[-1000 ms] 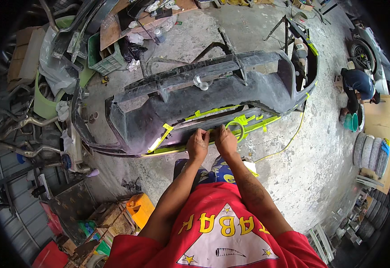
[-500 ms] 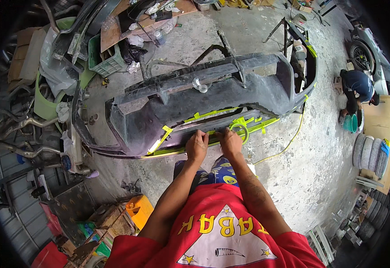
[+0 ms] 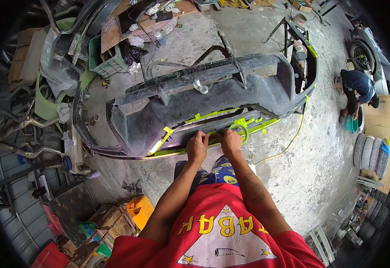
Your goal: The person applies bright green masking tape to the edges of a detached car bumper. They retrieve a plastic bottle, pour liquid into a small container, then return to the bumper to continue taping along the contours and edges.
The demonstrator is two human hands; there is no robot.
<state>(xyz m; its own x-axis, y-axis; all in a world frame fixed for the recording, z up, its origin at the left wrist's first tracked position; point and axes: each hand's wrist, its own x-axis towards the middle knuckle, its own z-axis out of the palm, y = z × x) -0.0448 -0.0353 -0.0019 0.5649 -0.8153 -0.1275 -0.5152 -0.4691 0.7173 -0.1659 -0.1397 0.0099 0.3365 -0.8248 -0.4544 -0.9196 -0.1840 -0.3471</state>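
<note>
A dark grey car bumper (image 3: pixel 222 99) lies across a stand in front of me, with strips of yellow-green masking tape along its near edge and openings. Both my hands are at that near edge. My left hand (image 3: pixel 197 147) is closed, its fingertips pinching the masking tape (image 3: pixel 213 134) stretched between my hands. My right hand (image 3: pixel 230 142) is closed on the tape just to the right, its thumb and fingers together. A roll of the same tape (image 3: pixel 246 135) hangs in a ring beside the right hand. The fingertips' undersides are hidden.
At the right, a co-worker (image 3: pixel 358 87) crouches over a green bucket (image 3: pixel 350 123) near stacked tyres (image 3: pixel 368 154). A green crate (image 3: pixel 106 60) stands behind the bumper's left end. Exhaust pipes (image 3: pixel 29 123) pile up at the left. A yellow hose (image 3: pixel 289 148) runs across the concrete floor.
My hands stay nearly in place; the right has shifted very slightly, and the tape between them shows a little more. The co-worker's arm has moved at the bucket.
</note>
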